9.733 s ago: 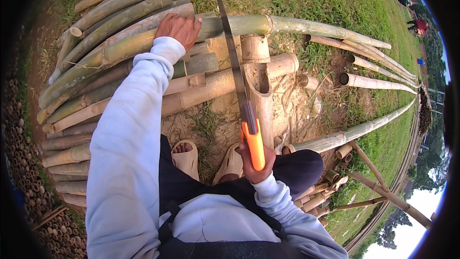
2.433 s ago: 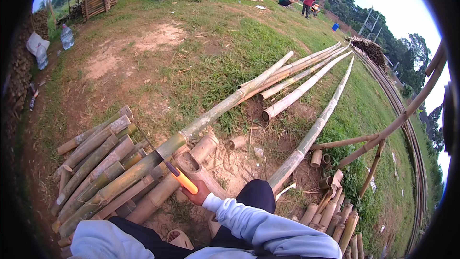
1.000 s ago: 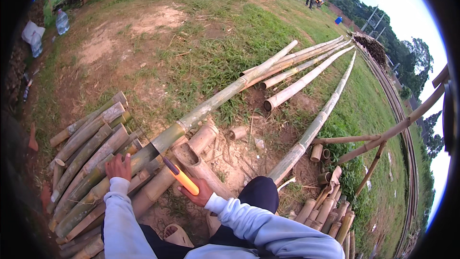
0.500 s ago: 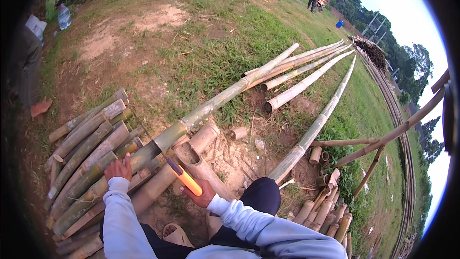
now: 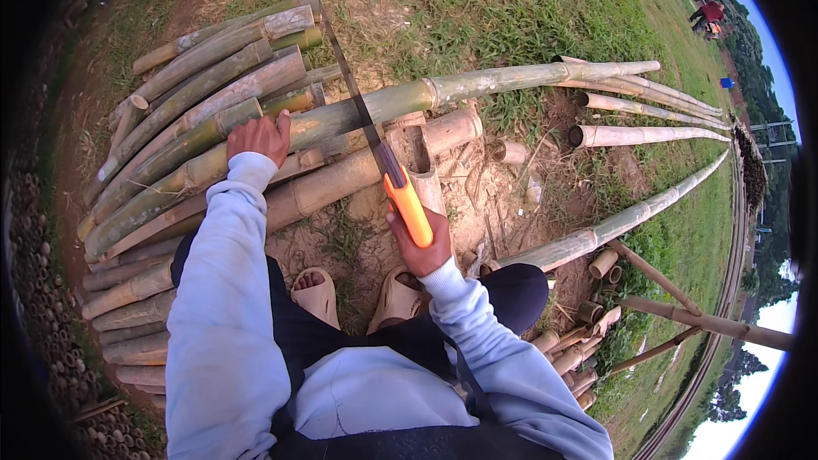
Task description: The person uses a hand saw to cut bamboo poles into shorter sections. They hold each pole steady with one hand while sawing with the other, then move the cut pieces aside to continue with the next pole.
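Observation:
A long greenish bamboo pole (image 5: 486, 82) runs from the near left to the far right, propped on other bamboo. My left hand (image 5: 258, 139) presses down on it with the fingers curled over its top. In my right hand (image 5: 419, 234) is the orange handle of a hand saw (image 5: 407, 200), gripped with the fingers wrapped round it. Its long dark blade lies across the pole just right of my left hand and reaches past the far side. How deep the teeth sit in the bamboo, I cannot tell.
Cut bamboo lengths (image 5: 196, 60) are piled at the left. A notched bamboo support (image 5: 417, 149) stands under the pole, above my sandals (image 5: 315, 294). More poles (image 5: 652, 136) lie at the right, near short offcuts (image 5: 573, 356). Two people (image 5: 707, 13) are far off.
My view has turned, so the scene sits rotated and my sandals show fully. More of the saw blade now shows beyond the pole. My left hand stays on the bamboo.

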### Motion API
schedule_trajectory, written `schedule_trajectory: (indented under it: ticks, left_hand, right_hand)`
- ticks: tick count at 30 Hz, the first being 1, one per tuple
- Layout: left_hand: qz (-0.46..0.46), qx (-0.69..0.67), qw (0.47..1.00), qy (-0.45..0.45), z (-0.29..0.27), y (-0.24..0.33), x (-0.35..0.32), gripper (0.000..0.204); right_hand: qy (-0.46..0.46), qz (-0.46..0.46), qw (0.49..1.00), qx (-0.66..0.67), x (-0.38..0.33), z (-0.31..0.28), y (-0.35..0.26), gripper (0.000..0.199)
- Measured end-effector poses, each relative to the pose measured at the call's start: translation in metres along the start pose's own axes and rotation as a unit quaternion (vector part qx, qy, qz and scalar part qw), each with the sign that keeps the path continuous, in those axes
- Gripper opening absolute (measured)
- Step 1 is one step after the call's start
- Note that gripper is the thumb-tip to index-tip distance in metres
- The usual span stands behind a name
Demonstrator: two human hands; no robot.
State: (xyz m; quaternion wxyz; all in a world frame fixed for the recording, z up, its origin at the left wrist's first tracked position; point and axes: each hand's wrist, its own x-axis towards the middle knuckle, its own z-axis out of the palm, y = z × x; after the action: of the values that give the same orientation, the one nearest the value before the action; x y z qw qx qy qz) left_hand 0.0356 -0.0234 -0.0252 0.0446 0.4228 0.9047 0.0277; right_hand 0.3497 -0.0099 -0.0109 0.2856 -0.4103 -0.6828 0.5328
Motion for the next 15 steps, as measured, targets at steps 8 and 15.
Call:
schedule_trajectory:
  ticks: [8, 15]
  left_hand:
    - [0.000, 0.009, 1.000, 0.002, 0.002, -0.015, 0.002, 0.066]
    - [-0.020, -0.008, 0.999, -0.041, -0.002, 0.003, 0.008, 0.063]
  right_hand:
    - [-0.027, 0.026, 0.998, -0.040, -0.100, -0.041, -0.001, 0.015]
    - [-0.036, 0.038, 0.998, -0.033, -0.059, -0.036, -0.011, 0.015]
